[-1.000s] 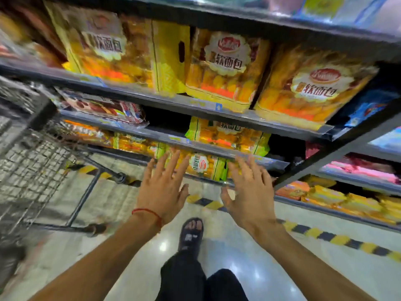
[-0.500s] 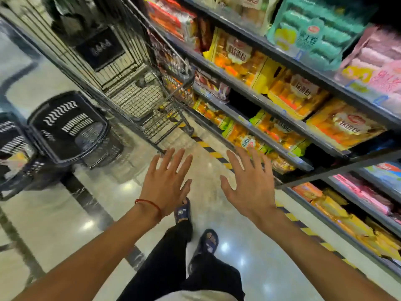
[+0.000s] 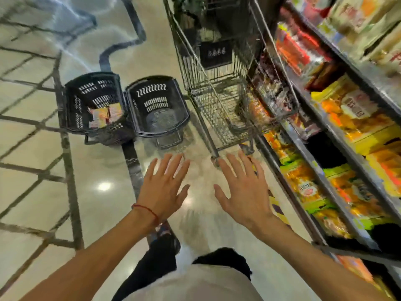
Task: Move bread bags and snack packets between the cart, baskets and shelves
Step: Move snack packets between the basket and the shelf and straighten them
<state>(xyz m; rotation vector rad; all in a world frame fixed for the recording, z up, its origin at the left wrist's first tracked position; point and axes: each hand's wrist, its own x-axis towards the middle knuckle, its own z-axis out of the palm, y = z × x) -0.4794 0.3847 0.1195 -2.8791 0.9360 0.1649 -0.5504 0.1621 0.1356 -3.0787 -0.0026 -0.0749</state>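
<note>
Open floor point(image 3: 104, 192) left of cart point(image 3: 219, 109), baskets point(image 3: 158, 109) ahead.

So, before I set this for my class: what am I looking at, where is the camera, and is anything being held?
No machine here: a person wears a wide-angle camera on the head, so the picture looks forward and down at their own arms. The left hand and right hand are spread open in the air and hold nothing. On the floor stand two black baskets: the left basket has a few packets in it, the right basket sits beside it. A wire cart stands next to the shelves, which carry yellow bread bags. The picture is blurred, so labels cannot be read.
</note>
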